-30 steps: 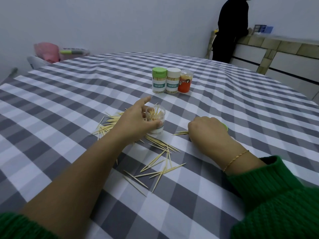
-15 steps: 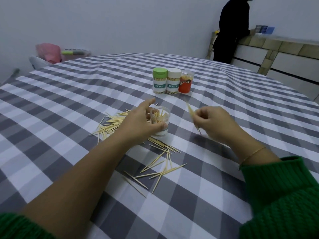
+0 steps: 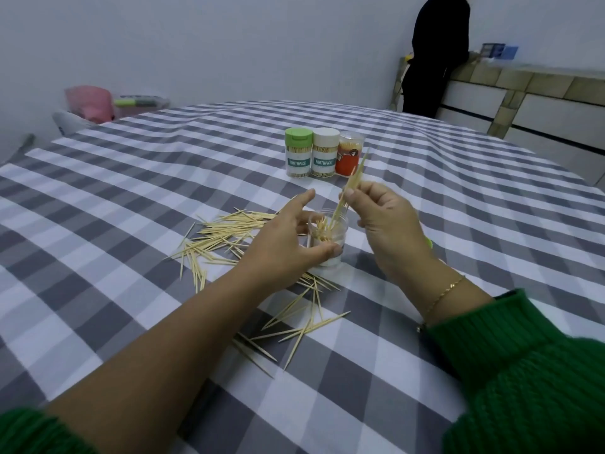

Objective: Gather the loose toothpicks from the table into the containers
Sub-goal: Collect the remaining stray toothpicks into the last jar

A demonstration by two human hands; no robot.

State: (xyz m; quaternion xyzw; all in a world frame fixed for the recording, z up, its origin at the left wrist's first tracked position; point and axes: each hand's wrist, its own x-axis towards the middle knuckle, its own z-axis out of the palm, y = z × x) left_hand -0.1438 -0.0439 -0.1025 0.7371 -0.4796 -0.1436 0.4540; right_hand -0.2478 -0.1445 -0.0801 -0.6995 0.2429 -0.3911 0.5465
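1. Loose toothpicks [image 3: 304, 319] lie scattered at 6 o'clock of the cup [image 3: 329, 237]; a bigger heap [image 3: 222, 237] lies at 9 o'clock.
2. Left hand [image 3: 281, 247] curls round the clear, open cup, thumb on its near wall. The cup is partly filled with upright picks.
3. Right hand [image 3: 383, 217], just at 3 o'clock, pinches a bundle [image 3: 352, 185], long axis steep, low tips at the cup's mouth.
4. At 12 o'clock stand three jars [image 3: 324, 154], apparently full: two capped, the third red-labelled.
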